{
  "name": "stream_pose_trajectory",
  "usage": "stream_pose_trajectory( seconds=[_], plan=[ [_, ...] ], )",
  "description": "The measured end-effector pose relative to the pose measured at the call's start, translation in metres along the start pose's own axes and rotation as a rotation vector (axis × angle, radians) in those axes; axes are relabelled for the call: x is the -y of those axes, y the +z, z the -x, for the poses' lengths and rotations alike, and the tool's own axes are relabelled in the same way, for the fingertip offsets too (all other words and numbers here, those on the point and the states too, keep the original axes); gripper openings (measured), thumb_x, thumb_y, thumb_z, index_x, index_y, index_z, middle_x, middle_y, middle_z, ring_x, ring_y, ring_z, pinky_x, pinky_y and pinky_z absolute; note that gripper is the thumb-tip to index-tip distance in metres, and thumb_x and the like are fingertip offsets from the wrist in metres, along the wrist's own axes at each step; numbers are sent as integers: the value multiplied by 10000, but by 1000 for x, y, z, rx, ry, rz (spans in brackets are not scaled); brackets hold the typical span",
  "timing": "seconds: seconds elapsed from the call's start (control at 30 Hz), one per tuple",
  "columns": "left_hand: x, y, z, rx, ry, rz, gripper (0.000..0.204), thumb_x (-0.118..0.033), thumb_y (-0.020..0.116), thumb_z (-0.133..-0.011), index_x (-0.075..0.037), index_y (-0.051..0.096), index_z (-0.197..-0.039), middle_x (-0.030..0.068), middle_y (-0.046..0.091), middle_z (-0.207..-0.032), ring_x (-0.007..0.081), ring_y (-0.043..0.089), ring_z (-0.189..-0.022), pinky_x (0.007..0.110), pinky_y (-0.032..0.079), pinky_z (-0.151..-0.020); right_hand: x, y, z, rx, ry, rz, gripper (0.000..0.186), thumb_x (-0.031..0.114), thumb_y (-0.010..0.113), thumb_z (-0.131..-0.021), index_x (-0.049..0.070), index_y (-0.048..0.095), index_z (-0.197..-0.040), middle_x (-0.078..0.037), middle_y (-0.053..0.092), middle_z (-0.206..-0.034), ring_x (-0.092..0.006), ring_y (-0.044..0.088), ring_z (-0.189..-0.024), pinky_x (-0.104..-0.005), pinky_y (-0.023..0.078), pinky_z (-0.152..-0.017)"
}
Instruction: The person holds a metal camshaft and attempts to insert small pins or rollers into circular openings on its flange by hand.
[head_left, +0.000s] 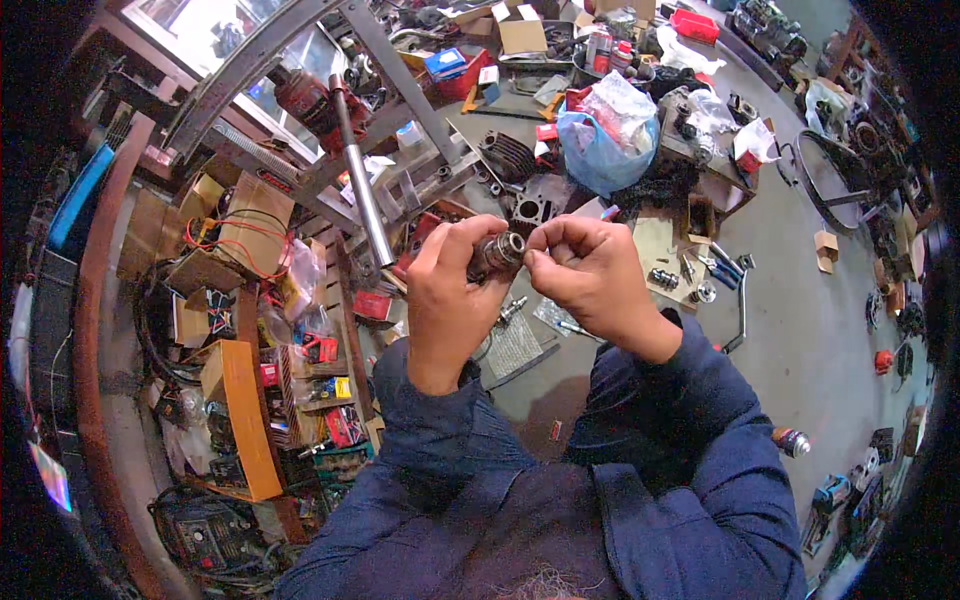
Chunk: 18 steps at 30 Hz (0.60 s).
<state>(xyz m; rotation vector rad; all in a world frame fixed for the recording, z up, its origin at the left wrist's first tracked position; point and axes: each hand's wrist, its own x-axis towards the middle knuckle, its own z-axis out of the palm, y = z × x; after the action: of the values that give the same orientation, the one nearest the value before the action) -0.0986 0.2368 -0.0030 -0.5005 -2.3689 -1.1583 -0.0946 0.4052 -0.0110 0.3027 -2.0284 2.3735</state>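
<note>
My left hand [455, 300] is closed around a dark, cylindrical metal part [497, 253] with a shiny ringed end, held up in front of me and tilted toward the right. My right hand [590, 285] is beside that end, thumb and forefinger pinched at its rim, the other fingers curled in; whatever is between the fingertips is too small to make out. Below the hands on the floor lie another metal fitting [512, 310] and a sheet of bubbled wrap [515, 350].
A steel press frame [365, 50] with a long bar [360, 180] stands at upper left, beside shelves of boxes [240, 420]. Beyond my hands are a blue bag [590, 150], engine parts [535, 205] and a board with tools [660, 245]. A spray can [790, 440] lies at right.
</note>
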Motion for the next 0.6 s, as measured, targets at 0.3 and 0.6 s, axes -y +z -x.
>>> stream_pose_trajectory(
  seconds=[0.3,0.6],
  plan=[
    [1,1,0,24,27,-20,431,-15,785,-693,-64,620,-1088,151,649,-962,345,649,-888,415,520,-768,2,1,0,-57,130,11,177,113,711,-837,-56,673,-871,-5,656,-753,-29,542,-657,-208,416,-547],
    [8,-5,-3,117,129,9,430,-150,793,-771,-23,607,-1137,169,648,-1000,359,642,-924,420,516,-791,1,-1,-5,-49,153,-70,109,73,701,-862,-24,657,-880,31,595,-663,-16,483,-530,-193,360,-475]
  ],
)
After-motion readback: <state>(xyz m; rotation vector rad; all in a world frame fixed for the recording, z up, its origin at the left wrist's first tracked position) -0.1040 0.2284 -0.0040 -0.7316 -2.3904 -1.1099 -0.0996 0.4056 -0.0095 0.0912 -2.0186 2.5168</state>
